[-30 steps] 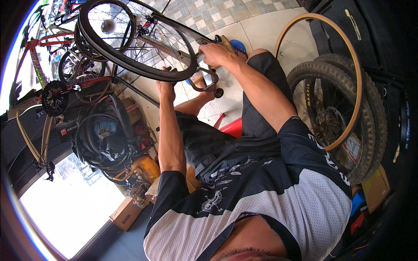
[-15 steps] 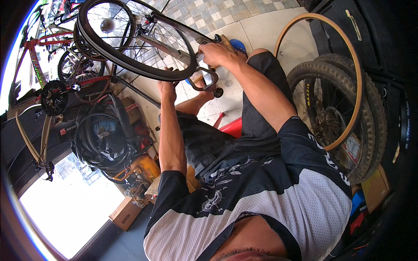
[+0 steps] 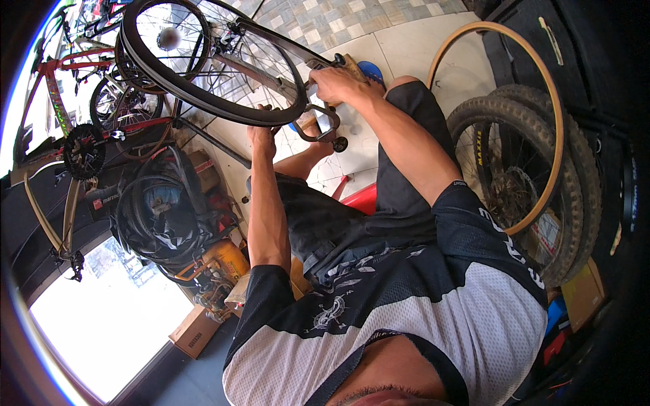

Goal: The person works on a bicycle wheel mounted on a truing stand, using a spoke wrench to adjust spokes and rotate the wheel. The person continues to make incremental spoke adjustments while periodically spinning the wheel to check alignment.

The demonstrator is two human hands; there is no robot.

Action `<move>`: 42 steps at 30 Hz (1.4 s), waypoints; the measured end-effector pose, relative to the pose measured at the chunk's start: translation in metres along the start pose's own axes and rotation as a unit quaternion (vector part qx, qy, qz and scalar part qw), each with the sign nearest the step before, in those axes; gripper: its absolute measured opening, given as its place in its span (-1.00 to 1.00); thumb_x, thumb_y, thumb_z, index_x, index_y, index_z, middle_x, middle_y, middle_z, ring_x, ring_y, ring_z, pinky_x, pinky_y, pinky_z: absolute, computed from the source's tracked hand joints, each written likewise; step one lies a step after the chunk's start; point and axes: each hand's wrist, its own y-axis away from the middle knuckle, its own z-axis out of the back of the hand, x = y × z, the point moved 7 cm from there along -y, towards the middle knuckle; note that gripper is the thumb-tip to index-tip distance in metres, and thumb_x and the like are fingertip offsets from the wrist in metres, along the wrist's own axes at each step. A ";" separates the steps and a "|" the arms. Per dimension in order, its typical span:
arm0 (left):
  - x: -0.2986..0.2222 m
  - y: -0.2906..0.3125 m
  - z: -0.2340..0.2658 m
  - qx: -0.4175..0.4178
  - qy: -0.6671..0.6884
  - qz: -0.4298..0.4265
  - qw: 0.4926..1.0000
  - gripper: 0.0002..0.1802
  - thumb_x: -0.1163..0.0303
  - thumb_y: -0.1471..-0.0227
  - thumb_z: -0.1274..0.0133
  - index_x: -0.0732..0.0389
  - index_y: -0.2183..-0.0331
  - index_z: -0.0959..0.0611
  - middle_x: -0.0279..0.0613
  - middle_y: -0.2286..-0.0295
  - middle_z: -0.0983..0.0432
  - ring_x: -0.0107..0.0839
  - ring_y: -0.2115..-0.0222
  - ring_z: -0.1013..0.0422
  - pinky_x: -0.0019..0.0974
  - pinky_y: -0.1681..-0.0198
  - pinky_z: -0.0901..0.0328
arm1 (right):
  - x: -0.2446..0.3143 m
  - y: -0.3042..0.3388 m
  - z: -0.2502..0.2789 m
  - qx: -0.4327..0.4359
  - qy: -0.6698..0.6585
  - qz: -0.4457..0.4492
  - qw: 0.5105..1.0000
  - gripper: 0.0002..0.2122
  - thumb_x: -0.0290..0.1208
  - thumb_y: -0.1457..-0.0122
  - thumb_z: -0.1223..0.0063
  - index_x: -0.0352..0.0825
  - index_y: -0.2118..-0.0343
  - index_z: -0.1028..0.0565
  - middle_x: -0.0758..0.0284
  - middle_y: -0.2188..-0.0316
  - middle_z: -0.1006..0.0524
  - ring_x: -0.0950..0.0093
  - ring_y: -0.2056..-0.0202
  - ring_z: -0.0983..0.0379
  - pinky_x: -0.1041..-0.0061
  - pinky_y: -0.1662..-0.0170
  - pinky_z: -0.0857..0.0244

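A spoked bicycle wheel (image 3: pixel 203 99) with a black rim stands tilted in a grey metal truing stand (image 3: pixel 326 122) in front of me. My left hand (image 3: pixel 260 139) is closed at the near underside of the rim, and the rim hides part of its fingers. A small dark piece shows by its fingertips, too little to name. My right hand (image 3: pixel 333 85) is closed on the stand's upper part, right of the rim, beside a black knob (image 3: pixel 338 59). Another black knob (image 3: pixel 340 144) sits lower on the stand.
On the right lean knobby tyred wheels (image 3: pixel 504 135) and a tan hoop-shaped tyre (image 3: pixel 556 128). To the left are a red bicycle frame (image 3: pixel 54 95), a heap of black tubes and tyres (image 3: pixel 159 203), a yellow machine (image 3: pixel 227 260) and a cardboard box (image 3: pixel 195 331). Something red (image 3: pixel 360 199) lies between my legs.
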 end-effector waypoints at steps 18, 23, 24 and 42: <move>0.000 0.001 -0.006 0.018 -0.007 -0.004 1.000 -0.32 -0.06 -0.27 0.00 0.42 -0.05 -0.45 0.13 0.13 -0.57 -0.16 0.13 -0.54 -0.18 0.08 -0.44 | -0.002 -0.001 -0.002 -0.003 0.010 0.005 1.000 -0.69 -0.43 -0.05 -0.11 -0.30 0.11 -0.56 0.06 0.14 -0.61 0.12 0.04 -0.55 0.17 0.00 -0.39; -0.007 -0.003 -0.013 0.063 0.006 0.009 0.998 -0.28 -0.13 -0.28 0.07 0.42 -0.04 -0.47 0.17 0.09 -0.54 -0.13 0.07 -0.48 -0.11 -0.02 -0.34 | -0.002 -0.001 -0.001 -0.002 0.013 0.002 1.000 -0.69 -0.39 -0.05 -0.14 -0.30 0.10 -0.56 0.07 0.13 -0.61 0.12 0.03 -0.54 0.17 -0.01 -0.38; -0.012 -0.007 -0.011 0.071 0.011 0.005 0.997 -0.28 -0.13 -0.28 0.08 0.42 -0.04 -0.47 0.17 0.08 -0.54 -0.13 0.06 -0.47 -0.10 -0.03 -0.32 | -0.001 -0.002 -0.001 -0.002 0.017 0.004 1.000 -0.69 -0.38 -0.05 -0.15 -0.29 0.10 -0.56 0.07 0.12 -0.61 0.12 0.03 -0.54 0.17 -0.01 -0.38; -0.111 0.010 -0.022 0.058 -0.008 -0.097 0.994 -0.49 0.23 -0.16 -0.21 0.51 0.10 -0.52 0.12 0.20 -0.59 -0.12 0.14 -0.53 -0.15 0.05 -0.37 | -0.001 0.002 0.001 0.001 -0.003 0.000 1.000 -0.64 -0.53 -0.02 -0.03 -0.32 0.06 -0.56 -0.01 0.15 -0.60 0.07 0.04 -0.52 0.18 -0.02 -0.37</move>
